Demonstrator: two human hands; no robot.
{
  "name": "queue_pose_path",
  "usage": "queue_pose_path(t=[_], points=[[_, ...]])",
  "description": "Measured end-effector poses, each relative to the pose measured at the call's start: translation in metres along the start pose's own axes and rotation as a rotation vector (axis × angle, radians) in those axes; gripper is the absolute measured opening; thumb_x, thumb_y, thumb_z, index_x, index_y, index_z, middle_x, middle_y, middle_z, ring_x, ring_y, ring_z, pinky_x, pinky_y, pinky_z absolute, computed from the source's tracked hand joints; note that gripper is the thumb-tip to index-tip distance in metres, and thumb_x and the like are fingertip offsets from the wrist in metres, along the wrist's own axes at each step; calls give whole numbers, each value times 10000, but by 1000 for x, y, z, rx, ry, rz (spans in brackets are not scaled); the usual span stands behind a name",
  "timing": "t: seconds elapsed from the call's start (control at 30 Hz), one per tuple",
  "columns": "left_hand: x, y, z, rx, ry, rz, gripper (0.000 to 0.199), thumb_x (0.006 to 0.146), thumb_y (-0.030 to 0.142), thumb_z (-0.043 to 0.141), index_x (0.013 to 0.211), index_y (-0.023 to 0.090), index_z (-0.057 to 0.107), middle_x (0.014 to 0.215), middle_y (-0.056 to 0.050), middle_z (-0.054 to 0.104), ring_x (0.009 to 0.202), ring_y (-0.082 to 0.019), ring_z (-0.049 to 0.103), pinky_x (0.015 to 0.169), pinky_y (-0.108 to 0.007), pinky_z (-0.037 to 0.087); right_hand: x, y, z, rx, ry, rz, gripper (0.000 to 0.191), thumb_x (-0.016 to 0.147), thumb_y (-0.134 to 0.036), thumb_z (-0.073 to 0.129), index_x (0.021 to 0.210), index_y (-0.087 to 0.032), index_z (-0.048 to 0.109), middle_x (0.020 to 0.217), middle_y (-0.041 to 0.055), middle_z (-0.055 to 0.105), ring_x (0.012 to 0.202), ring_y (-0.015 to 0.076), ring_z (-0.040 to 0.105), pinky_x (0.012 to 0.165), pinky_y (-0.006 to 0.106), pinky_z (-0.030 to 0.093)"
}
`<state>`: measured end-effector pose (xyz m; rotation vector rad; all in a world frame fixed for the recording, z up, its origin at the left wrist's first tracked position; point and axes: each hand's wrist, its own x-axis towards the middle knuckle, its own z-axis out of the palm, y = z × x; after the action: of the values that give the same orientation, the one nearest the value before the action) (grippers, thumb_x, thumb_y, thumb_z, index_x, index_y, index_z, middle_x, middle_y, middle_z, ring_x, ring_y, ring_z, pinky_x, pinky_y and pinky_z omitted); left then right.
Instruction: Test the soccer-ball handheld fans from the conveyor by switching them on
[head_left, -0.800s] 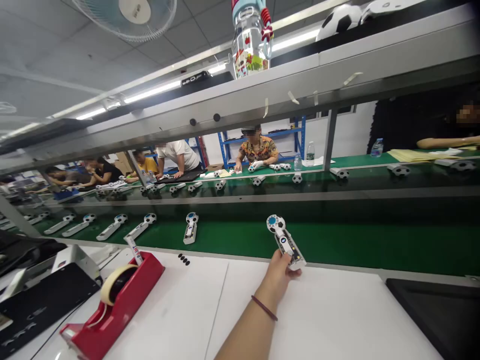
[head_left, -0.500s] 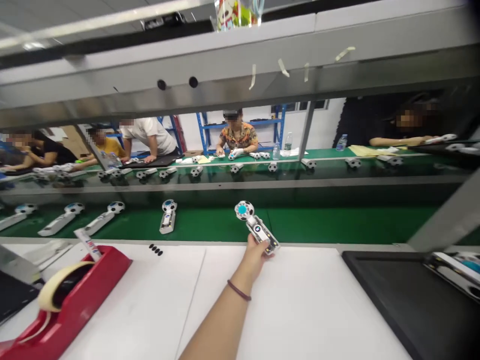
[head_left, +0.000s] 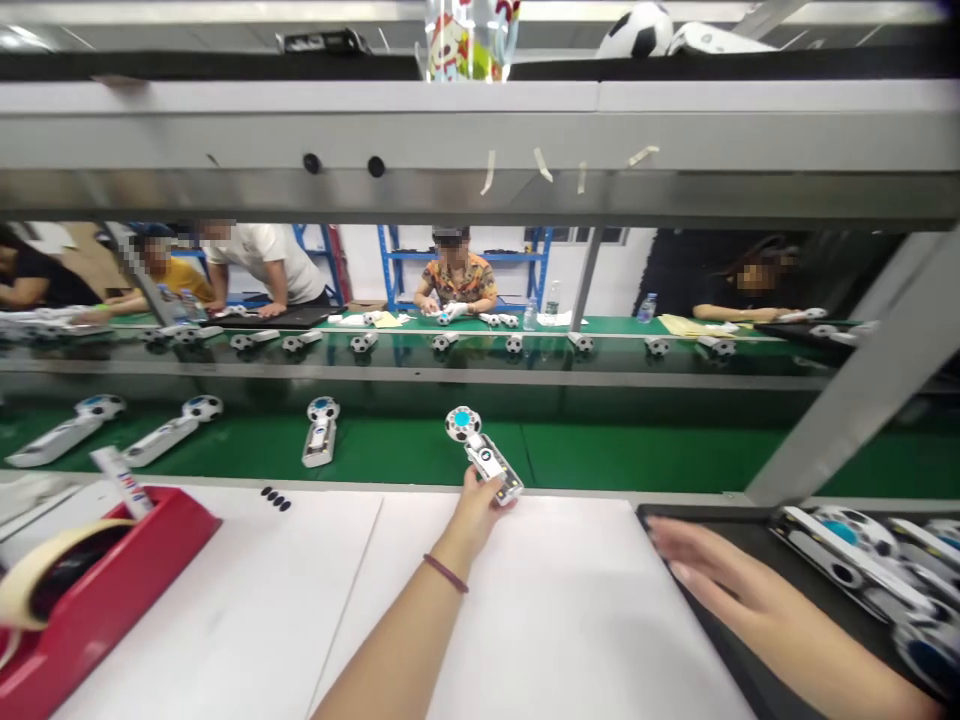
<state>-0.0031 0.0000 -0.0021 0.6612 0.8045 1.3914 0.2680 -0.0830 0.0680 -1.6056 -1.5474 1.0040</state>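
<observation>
My left hand point(head_left: 480, 502), with a dark band at the wrist, is closed round the lower end of a white handheld device with a football-patterned head point(head_left: 487, 455). The device's round head has a turquoise centre and points away to the upper left, over the near edge of the green conveyor belt point(head_left: 600, 450). Farther right, my right hand point(head_left: 720, 570) hovers over the left part of the black tray point(head_left: 750, 535), slightly blurred. Its fingers are stretched out and nothing shows in them. Several similar devices point(head_left: 840, 560) lie in that tray, to the right of the hand.
A red tape dispenser point(head_left: 127, 590) holding a white marker point(head_left: 124, 485) stands on the left of the white worktop point(head_left: 570, 600). Small black discs point(head_left: 276, 498) lie nearby. More devices point(head_left: 321, 430) rest on the belt. A metal post point(head_left: 855, 370) rises at right; people sit across.
My right hand has come into view from the right, over the tray. My left hand keeps its hold on the device. The view has levelled and turned right, showing more of the tray.
</observation>
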Motion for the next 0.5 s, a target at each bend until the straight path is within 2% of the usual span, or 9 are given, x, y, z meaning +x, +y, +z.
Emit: queue_pose_path(t=[0.1,0.17,0.23,0.3,0.4,0.5], points=[[-13,5,11,44,-33,-50,622,553,288,752,1031,224,359,974,-57,560,782,-178,596,661,-326,496,46,-8,34,170,-121,27,480,727,-481,592,1168,-307,519,1274,49,492,1156,275,473,982,400,399],[-24,8,24,71,-86,-113,595,543,288,761,1015,194,410,944,-73,575,769,-205,603,630,-356,511,69,-10,55,417,-224,103,501,750,-513,553,1178,-258,498,1304,76,466,1168,275,467,986,420,394],[-34,7,37,109,-172,-193,535,537,275,763,970,156,474,908,-91,590,757,-227,607,582,-363,520,81,-10,68,690,-350,163,534,777,-543,510,1205,-228,462,1317,96,455,1163,264,478,967,408,417],[-41,1,48,195,-259,-267,497,513,226,762,934,135,515,876,-94,598,702,-226,610,522,-349,516,84,-8,71,872,-426,214,553,799,-538,492,1248,-226,409,1304,102,470,1137,260,503,937,407,444],[-45,-14,55,346,-361,-345,456,501,202,736,907,123,544,814,-82,599,577,-191,592,465,-330,492,80,-2,65,948,-451,373,539,802,-506,515,1248,-228,395,1192,114,564,1043,292,567,868,434,478],[-47,-26,55,564,-403,-321,546,491,264,758,973,114,552,805,-94,605,594,-204,590,509,-342,490,79,6,59,1015,-514,513,515,799,-536,495,1183,-195,454,1061,135,631,977,324,595,828,457,490]])
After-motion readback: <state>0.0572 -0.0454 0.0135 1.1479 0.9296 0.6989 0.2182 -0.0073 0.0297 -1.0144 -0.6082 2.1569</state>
